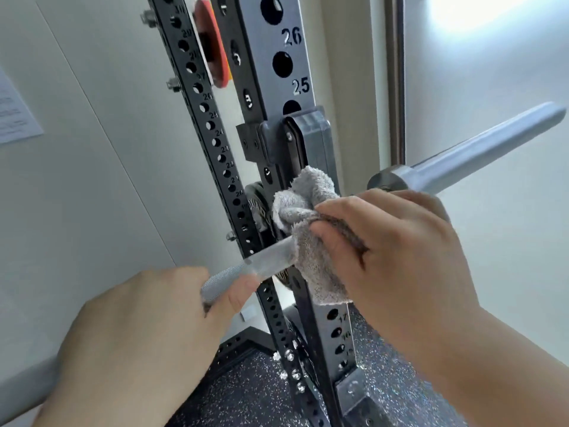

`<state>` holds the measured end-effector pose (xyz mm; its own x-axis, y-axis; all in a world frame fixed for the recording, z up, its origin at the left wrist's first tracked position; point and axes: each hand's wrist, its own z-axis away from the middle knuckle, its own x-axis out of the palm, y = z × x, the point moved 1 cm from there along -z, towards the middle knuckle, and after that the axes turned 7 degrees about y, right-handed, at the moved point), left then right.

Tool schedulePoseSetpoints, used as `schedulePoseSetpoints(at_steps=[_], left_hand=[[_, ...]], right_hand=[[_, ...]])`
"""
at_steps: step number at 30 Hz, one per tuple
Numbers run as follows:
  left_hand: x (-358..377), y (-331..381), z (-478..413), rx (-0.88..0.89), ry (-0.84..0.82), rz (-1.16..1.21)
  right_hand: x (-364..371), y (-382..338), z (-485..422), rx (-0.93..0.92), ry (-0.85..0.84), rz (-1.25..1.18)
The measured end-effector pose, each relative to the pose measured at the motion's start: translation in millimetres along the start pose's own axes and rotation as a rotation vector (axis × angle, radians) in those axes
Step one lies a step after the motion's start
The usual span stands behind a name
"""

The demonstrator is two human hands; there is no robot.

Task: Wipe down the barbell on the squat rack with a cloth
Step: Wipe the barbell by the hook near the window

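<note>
One barbell (271, 260) lying across the squat rack (277, 57) hook, sleeve sticking out right. One grey cloth (311, 241) bunched around the shaft, right hand (391, 241) gripping it. Left hand (154, 328) curled round the knurled shaft. Bar under cloth hidden. Two perforated uprights, orange plate (212, 47) half hidden, speckled floor (246, 380), white wall (92, 149)

One barbell (480, 152), one cloth (311, 241), two hands (154, 328) (397, 257), two rack uprights (212, 140) (277, 84)

Gym, weight room. Squat rack upright (289, 66), holes stencilled 25 and 26. J-hook (311, 140) bolted on it, barbell (480, 155) running across it. Orange weight plate (212, 47) behind it, high. Speckled rubber flooring (246, 389) at its foot.
</note>
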<state>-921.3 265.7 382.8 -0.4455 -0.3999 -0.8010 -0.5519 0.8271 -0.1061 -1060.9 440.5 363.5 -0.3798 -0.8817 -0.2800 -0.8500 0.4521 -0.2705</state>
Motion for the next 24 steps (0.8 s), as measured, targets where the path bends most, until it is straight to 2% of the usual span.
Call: schedulePoseSetpoints(at_steps=[3,5,6,9,13,16,18,21,24], left_hand=[[1.9,3.1,18.1,0.010,0.133,0.087],[10.1,6.9,27.7,0.028,0.175,0.044],[14.9,7.8,30.5,0.026,0.180,-0.005],[12.6,8.2,25.7,-0.001,0.100,-0.080],[-0.4,7.9,3.5,-0.033,-0.032,-0.024],[-3.2,3.3,-17.7,-0.044,-0.146,0.025],[-4.8,2.4,-22.4,-0.037,-0.216,0.062],[-8.2,10.2,-14.8,-0.001,-0.166,-0.095],[-9.8,17.4,-11.3,-0.031,-0.073,-0.127]], right_hand=[[-19.2,10.1,-19.6,0.192,0.052,-0.200],[-25.5,23.3,-35.0,0.233,0.091,-0.150],[-24.2,30.1,-42.3,0.214,0.057,-0.054],[-9.0,39.2,-50.7,0.119,-0.221,0.198],[-6.0,23.5,-50.1,0.064,-0.448,0.054],[-11.0,24.0,-55.2,0.128,-0.585,-0.073],[-11.9,36.9,-61.4,0.153,-0.531,0.006],[-9.5,42.3,-65.1,0.078,-0.421,0.147],[-2.6,26.7,-64.0,-0.038,-0.515,0.067]])
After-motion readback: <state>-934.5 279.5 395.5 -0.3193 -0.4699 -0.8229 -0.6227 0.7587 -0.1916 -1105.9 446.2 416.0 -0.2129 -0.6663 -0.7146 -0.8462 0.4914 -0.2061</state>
